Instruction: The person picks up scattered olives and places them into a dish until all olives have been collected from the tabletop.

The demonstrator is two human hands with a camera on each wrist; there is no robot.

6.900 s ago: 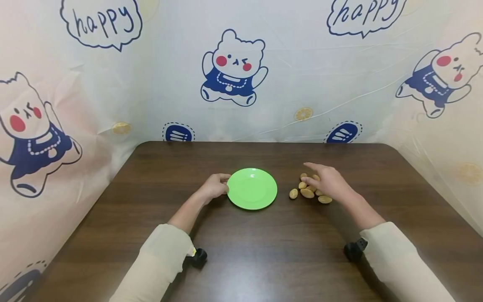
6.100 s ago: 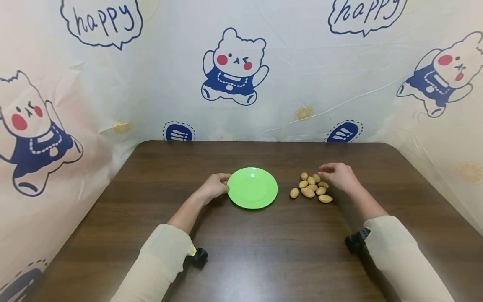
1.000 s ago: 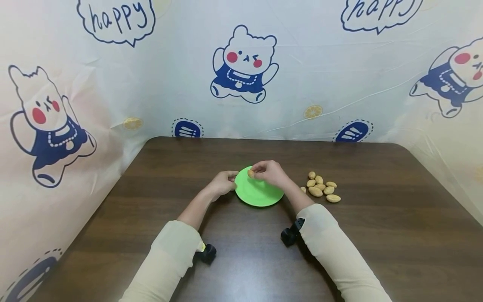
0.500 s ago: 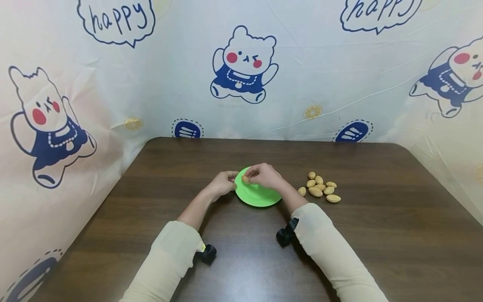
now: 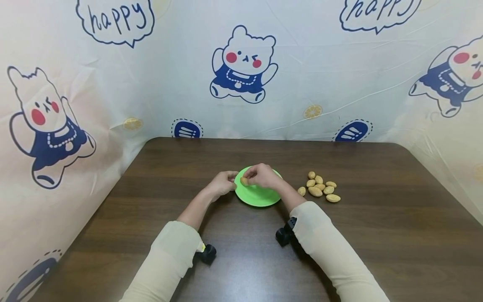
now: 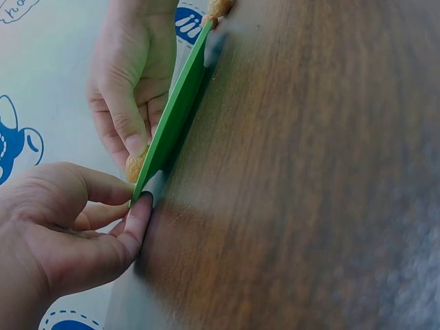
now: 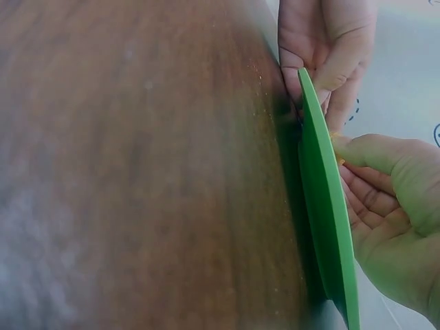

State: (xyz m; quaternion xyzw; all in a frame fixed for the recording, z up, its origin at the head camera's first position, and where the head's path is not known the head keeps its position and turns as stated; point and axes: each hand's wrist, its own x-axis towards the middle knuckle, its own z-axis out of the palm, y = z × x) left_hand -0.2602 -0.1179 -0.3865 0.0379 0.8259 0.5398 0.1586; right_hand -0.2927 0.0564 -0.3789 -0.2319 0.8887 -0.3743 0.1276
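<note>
A round, light green plate [image 5: 258,199] lies on the brown table. At its left rim my left hand [image 5: 222,183] pinches the edge between thumb and fingers, which the left wrist view shows closely. Over the plate's left part, my right hand [image 5: 263,176] pinches a tan, wrinkled, oval nut [image 5: 244,181] with thumb and fingertips. In the left wrist view this nut [image 6: 135,168] is low against the plate's upper face, close to the left fingertips; whether it touches the plate I cannot tell. The right forearm and hand hide some of the plate's right side.
To the right of the plate lie several similar nuts [image 5: 319,187] in a loose group, with one nut [image 5: 301,191] a little apart, beside the right forearm. A patterned cloth [image 5: 241,117] hangs behind the table [image 5: 241,268] and along its sides.
The right hand has moved left from the nut pile to above the plate, now holding a nut. Over the last second it shifted slightly left and down. The left hand keeps its hold.
</note>
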